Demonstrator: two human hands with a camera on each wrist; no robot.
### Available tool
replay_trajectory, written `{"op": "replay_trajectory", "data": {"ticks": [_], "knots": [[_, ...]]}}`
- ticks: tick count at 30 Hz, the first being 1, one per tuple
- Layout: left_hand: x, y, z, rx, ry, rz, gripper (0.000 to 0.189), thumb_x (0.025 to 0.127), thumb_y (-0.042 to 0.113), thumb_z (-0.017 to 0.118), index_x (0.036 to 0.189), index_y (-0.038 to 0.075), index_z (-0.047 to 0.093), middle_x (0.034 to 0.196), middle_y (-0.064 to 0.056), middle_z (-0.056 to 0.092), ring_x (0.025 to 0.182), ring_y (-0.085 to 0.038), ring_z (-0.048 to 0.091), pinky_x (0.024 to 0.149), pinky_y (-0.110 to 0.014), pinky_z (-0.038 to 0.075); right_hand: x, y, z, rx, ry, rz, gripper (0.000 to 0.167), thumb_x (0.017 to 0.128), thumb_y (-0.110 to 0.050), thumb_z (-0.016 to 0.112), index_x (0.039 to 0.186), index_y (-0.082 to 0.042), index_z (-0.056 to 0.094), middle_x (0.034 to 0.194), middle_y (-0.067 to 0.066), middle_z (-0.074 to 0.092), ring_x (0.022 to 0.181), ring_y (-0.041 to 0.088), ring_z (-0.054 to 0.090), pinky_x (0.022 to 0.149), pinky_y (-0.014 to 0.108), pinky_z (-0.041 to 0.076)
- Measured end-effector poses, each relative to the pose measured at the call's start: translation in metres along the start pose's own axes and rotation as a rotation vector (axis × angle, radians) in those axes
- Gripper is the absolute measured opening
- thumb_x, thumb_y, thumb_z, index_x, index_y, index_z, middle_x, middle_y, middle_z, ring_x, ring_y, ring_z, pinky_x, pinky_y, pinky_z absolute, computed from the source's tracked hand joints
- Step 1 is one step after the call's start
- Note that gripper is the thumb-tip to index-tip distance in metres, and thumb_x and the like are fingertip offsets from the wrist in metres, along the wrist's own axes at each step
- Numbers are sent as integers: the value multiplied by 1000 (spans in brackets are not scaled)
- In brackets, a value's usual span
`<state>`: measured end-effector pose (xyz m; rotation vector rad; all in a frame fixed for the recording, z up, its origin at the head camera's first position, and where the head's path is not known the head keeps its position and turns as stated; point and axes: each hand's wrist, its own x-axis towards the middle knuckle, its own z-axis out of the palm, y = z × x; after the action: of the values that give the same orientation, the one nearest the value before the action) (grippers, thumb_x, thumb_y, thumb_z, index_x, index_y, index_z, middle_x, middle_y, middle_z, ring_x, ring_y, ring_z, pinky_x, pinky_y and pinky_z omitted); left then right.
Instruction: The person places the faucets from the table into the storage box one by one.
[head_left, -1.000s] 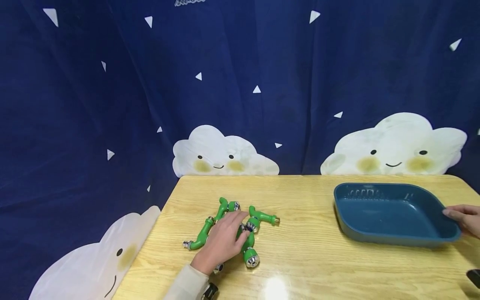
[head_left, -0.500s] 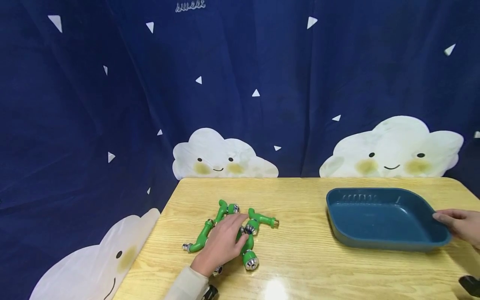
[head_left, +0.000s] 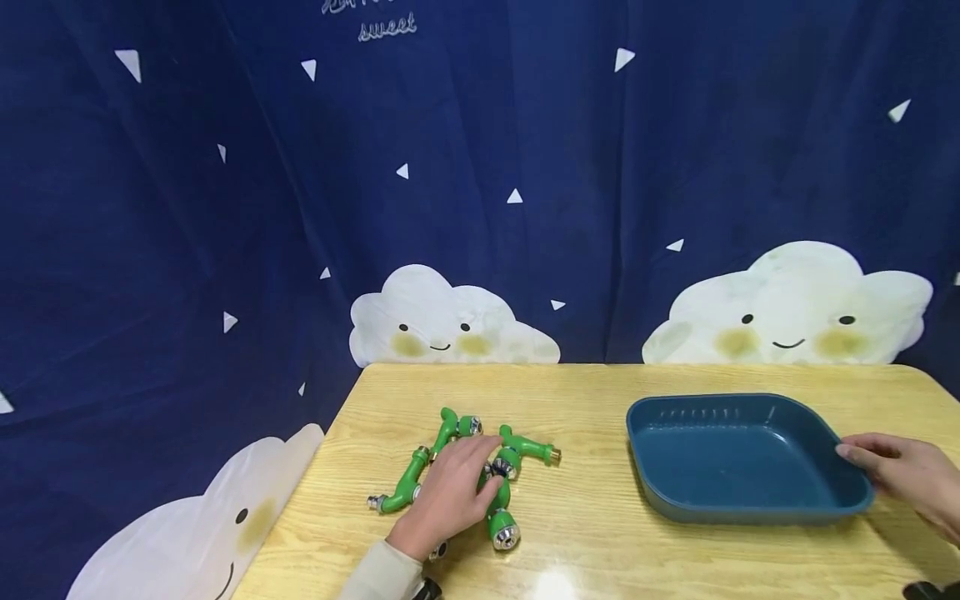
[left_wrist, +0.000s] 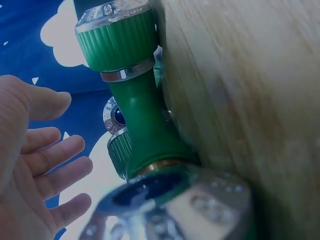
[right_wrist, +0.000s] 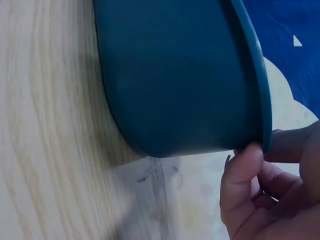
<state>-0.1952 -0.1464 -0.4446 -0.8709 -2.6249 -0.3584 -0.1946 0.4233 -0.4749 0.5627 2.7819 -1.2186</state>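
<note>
Several green taps with chrome ends lie in a group at the table's left: one tap [head_left: 407, 483] to the left, another tap [head_left: 530, 448] to the right. My left hand [head_left: 447, 497] hovers over the middle of the group and hides part of it. In the left wrist view its fingers [left_wrist: 62, 172] are apart and loosely extended beside a green tap [left_wrist: 142, 112], holding nothing. At the right, my right hand [head_left: 907, 475] pinches the right rim of a deep blue plastic basin [head_left: 750, 514]; the right wrist view shows thumb and fingers on that rim.
The wooden table [head_left: 592, 542] carries both the taps and the basin. Behind it hangs a dark blue curtain [head_left: 570, 125] with white clouds and triangles. A dark object [head_left: 926, 591] shows at the lower right edge.
The blue basin has slid left and somewhat nearer along the table, with my right hand on its rim. My left hand has stayed over the taps. The head view has tilted slightly upward.
</note>
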Motion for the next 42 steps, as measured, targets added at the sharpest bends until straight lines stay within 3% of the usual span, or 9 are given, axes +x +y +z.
{"op": "replay_trajectory", "data": {"ticks": [4,8,15,22,27,33,42], "knots": [[-2,-1,2,-14,-11,-17,49,91,27,71,135,12,58,132,-3,66,125,-23,61,105,-45,49,-8,-1,6,8,-5,-48,67,102,-41,51,130,20,46,88,15,68,66,2,55,57,29,52],[-5,-1,6,-25,-41,-18,49,92,26,70,137,12,57,134,-3,65,126,-23,60,106,-44,48,-17,-3,11,35,-39,-50,68,103,-42,48,131,20,45,83,-4,65,65,4,56,57,29,52],[-3,0,5,-35,-17,7,48,91,25,70,136,10,58,132,-5,66,125,-25,61,106,-44,48,-26,-12,16,53,-100,-60,71,103,-45,45,134,18,42,82,-6,63,66,6,56,59,29,53],[2,-1,3,-25,-32,2,48,92,26,69,137,11,57,133,-6,65,126,-25,60,108,-44,47,-36,-25,19,23,-83,-105,60,105,-38,43,130,17,48,76,-4,58,61,7,52,56,27,49],[6,-3,0,-5,-19,20,47,92,27,69,136,13,57,132,-4,65,125,-23,61,107,-42,48,-45,-38,21,63,-167,-98,50,106,-29,43,126,17,48,74,-4,54,62,7,53,57,27,52],[8,-5,-7,-17,1,3,48,92,27,71,136,14,57,131,-2,65,124,-21,61,106,-40,49,-55,-54,26,125,-230,-147,38,104,-24,50,115,13,56,71,-7,51,59,5,55,56,27,53],[8,-2,-7,-35,-35,-8,49,93,28,68,138,13,56,135,-5,64,128,-24,58,108,-42,47,-67,-68,36,139,-280,-119,42,105,-22,49,122,17,50,71,-3,49,59,9,56,57,29,54]]}}
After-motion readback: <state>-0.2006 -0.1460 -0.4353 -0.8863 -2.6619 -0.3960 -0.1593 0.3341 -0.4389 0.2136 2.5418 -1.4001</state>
